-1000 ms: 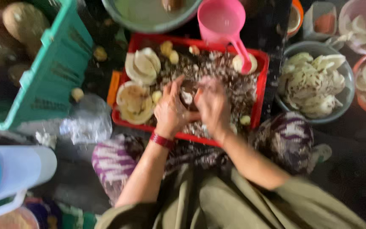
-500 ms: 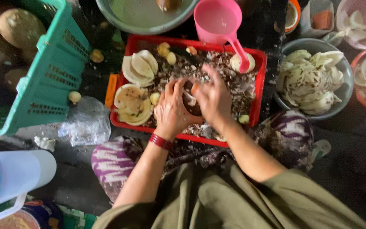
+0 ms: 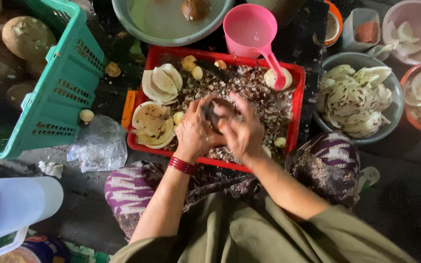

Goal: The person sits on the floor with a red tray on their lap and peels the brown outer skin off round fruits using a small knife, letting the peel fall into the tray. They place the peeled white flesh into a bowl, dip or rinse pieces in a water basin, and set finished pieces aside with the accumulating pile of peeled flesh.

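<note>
Currently both hands over red tray, above layer of brown shavings. Left hand fingers curled tight round small dark piece; right hand fingers bent close over same piece, hands touching. Piece mostly hidden, kind unclear. White shell slices stacked at tray's left. Pink scoop resting at tray's far edge. Grey bowl of white pieces just beside tray, right. Green crate well left.

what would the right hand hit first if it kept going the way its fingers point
The right hand points up and left, toward the left hand. It would likely first meet the dark piece gripped between both hands, then the left hand's fingers; depth is hard to judge.
</note>
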